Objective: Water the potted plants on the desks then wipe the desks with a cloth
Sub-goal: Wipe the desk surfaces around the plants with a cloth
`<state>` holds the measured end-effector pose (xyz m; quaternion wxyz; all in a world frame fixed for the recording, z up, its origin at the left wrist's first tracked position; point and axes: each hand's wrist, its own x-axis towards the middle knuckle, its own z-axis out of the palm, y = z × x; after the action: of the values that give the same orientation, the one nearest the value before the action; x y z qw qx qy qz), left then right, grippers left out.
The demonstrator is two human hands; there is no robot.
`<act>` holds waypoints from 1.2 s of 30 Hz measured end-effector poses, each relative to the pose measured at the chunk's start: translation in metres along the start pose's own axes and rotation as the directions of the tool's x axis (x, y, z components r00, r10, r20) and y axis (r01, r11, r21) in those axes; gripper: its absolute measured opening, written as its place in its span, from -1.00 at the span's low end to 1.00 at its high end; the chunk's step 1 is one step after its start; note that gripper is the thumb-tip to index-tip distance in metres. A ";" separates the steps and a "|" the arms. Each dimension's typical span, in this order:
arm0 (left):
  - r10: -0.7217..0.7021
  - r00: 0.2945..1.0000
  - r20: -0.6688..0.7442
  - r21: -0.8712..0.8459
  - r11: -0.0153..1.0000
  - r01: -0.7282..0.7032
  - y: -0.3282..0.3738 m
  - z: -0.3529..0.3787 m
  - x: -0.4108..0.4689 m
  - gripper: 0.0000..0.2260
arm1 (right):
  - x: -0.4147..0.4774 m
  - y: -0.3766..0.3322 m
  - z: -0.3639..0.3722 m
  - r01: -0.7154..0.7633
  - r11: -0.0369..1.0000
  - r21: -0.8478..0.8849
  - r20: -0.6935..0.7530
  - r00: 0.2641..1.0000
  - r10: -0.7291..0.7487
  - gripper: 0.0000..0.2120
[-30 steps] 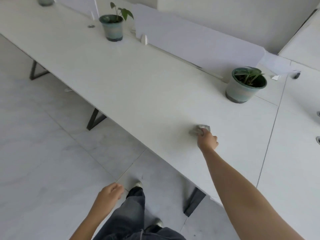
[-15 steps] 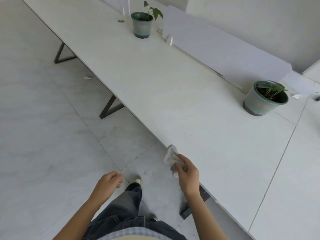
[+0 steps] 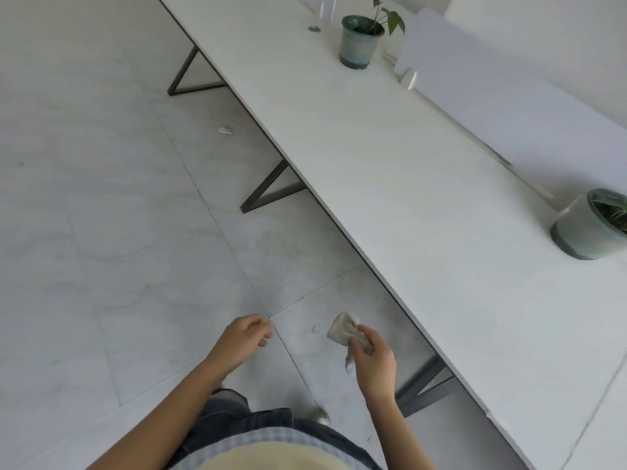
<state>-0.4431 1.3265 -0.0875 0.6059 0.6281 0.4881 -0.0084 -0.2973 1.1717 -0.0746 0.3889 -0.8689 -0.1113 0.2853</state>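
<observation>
Right grip (image 3: 375, 364) pinched the cloth (image 3: 342, 329), surface (image 3: 424, 205) at 2 o'clock; left grip (image 3: 242, 339) loosely curled, empty. A slack pinch could drop the cloth.

- Near pot (image 3: 588, 228), right of the frame: cut off by the right edge; its plant shows only in part.
- Far pot (image 3: 358, 42), top of the frame: the tallest leaf is clipped by the upper edge.
- Cloth (image 3: 341, 329): middle portion hidden inside the right hand (image 3: 373, 362); one bunched end and one hanging tail visible.
- Left hand (image 3: 244, 337): fingertips curled under, out of sight.
- Desk (image 3: 407, 198): runs out at the top and right edges.
- Round item (image 3: 314, 28) beside the far pot: too small to identify.
- Pale scrap (image 3: 225, 130) on the floor (image 3: 101, 198): too small to identify.
- Divider panel (image 3: 509, 106): far end cut off at right.
</observation>
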 end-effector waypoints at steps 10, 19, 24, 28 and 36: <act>-0.275 0.873 -0.402 -0.363 0.924 0.124 -0.084 -0.214 -0.008 -0.78 | -0.010 -0.120 0.180 0.172 0.983 -0.065 0.297 0.944 -0.146 -0.71; -0.295 0.918 -0.265 -0.347 0.917 0.195 -0.053 -0.243 0.080 -0.83 | 0.056 -0.161 0.222 0.067 0.979 -0.192 0.248 0.969 -0.018 -0.70; -0.186 0.942 -0.281 -0.209 0.969 0.129 0.003 -0.287 0.153 -0.84 | 0.147 -0.240 0.259 0.150 0.985 -0.084 0.234 0.964 -0.127 -0.70; -0.141 0.897 -0.418 -0.295 0.955 0.013 0.057 -0.347 0.205 -0.83 | 0.207 -0.313 0.282 0.266 0.963 -0.030 0.247 0.936 -0.251 -0.72; -0.207 0.930 -0.303 -0.324 0.940 0.104 0.101 -0.366 0.295 -0.83 | 0.275 -0.361 0.323 0.217 0.972 -0.090 0.314 0.932 -0.180 -0.73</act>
<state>-0.4385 1.8076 -0.0914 0.6011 0.4790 0.6276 0.1238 -0.2512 1.7267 -0.0925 0.3399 -0.8213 -0.2743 0.3671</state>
